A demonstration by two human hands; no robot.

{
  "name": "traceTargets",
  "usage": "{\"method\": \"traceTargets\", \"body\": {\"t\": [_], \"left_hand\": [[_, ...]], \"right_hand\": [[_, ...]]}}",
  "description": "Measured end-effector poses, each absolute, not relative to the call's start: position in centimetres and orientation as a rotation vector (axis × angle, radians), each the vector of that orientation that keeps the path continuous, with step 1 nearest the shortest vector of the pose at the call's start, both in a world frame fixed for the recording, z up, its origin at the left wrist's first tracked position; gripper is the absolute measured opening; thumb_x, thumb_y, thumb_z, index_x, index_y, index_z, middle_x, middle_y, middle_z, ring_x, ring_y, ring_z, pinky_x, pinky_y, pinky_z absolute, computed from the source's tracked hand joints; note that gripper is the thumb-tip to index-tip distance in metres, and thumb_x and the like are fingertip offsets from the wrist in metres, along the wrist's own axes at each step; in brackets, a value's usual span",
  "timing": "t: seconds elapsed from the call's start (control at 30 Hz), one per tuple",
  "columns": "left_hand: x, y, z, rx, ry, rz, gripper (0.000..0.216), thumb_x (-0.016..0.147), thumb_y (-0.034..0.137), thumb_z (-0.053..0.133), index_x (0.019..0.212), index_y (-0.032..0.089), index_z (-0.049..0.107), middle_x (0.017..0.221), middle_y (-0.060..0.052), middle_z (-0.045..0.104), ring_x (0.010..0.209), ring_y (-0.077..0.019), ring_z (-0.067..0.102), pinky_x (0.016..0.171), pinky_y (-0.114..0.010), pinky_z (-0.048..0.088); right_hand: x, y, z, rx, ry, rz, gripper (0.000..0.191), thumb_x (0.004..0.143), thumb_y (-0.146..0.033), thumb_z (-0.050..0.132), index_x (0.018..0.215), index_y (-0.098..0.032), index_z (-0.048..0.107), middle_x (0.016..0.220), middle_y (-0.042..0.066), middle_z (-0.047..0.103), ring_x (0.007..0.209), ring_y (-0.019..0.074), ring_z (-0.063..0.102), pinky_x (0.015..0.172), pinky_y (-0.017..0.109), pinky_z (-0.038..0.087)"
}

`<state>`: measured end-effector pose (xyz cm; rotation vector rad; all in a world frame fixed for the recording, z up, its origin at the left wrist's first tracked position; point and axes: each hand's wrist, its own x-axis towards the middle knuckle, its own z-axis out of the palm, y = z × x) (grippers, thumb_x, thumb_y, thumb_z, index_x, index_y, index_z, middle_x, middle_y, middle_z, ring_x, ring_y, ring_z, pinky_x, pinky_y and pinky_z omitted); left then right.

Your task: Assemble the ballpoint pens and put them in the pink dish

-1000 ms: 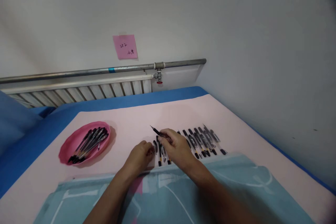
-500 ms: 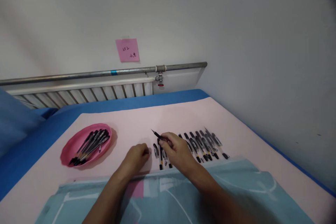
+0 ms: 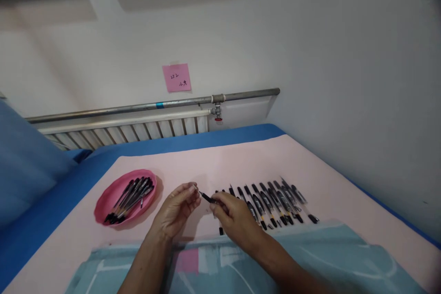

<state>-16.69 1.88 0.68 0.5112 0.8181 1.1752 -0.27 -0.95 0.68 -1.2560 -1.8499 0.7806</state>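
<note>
My right hand (image 3: 234, 218) is closed round a black pen (image 3: 207, 197), its thin tip pointing left and up. My left hand (image 3: 177, 209) is raised just left of that tip, thumb and fingertips pinched on a small piece I cannot make out. The two hands nearly meet above the pink sheet (image 3: 220, 161). To the right of my right hand a row of black pens and pen parts (image 3: 272, 200) lies side by side on the sheet. A pink oval dish (image 3: 103, 204) at the left holds several black pens (image 3: 132, 193).
A light blue patterned cloth (image 3: 310, 262) covers the near edge. Blue bedding (image 3: 51, 193) surrounds the pink sheet. A radiator (image 3: 120, 131) and metal pipe run along the far wall, under a pink sticky note (image 3: 177, 77). The right wall stands close to the sheet.
My left hand has lifted off the sheet and come up to the pen tip with something pinched in it. My right hand has turned the pen towards it. The camera has tilted up and left.
</note>
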Motion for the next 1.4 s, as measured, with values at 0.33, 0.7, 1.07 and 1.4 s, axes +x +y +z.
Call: {"method": "traceTargets", "body": {"t": [0.33, 0.7, 1.07, 1.4], "left_hand": [[-15.5, 1.5, 0.4, 0.538, 0.815, 1.184, 0.017, 0.06, 0.011, 0.073, 0.075, 0.012, 0.065, 0.072, -0.002, 0.063, 0.065, -0.0096, 0.06, 0.066, -0.022, 0.05], [-13.8, 1.4, -0.4, 0.518, 0.843, 1.31, 0.017, 0.057, 0.018, 0.076, 0.068, 0.013, 0.063, 0.064, 0.002, 0.059, 0.06, -0.0067, 0.056, 0.062, -0.019, 0.047], [-14.1, 1.0, 0.4, 0.66, 0.824, 1.223, 0.023, 0.061, 0.025, 0.073, 0.078, 0.012, 0.067, 0.076, -0.004, 0.064, 0.067, -0.0114, 0.058, 0.064, -0.023, 0.046], [-14.2, 1.2, 0.0, 0.647, 0.791, 1.215, 0.016, 0.059, 0.022, 0.074, 0.07, 0.013, 0.066, 0.074, -0.003, 0.064, 0.069, -0.0107, 0.057, 0.068, -0.023, 0.044]], "right_hand": [[-0.2, -0.8, 0.5, -1.257, -1.808, 0.783, 0.012, 0.081, -0.02, 0.046, 0.082, -0.017, 0.058, 0.071, 0.0, 0.056, 0.067, 0.0123, 0.05, 0.06, 0.022, 0.034], [-0.5, -1.2, -0.1, -1.286, -1.863, 0.56, 0.014, 0.083, -0.017, 0.04, 0.083, -0.017, 0.054, 0.083, 0.005, 0.056, 0.077, 0.0149, 0.051, 0.069, 0.026, 0.037], [-0.6, -0.9, 0.7, -1.234, -1.466, 1.318, 0.012, 0.078, -0.025, 0.043, 0.075, -0.018, 0.052, 0.057, -0.005, 0.046, 0.045, 0.0075, 0.039, 0.043, 0.019, 0.029], [-0.8, -1.1, 0.6, -1.231, -1.545, 1.14, 0.012, 0.076, -0.022, 0.045, 0.073, -0.018, 0.056, 0.057, -0.004, 0.047, 0.051, 0.0091, 0.042, 0.049, 0.02, 0.032]]}}
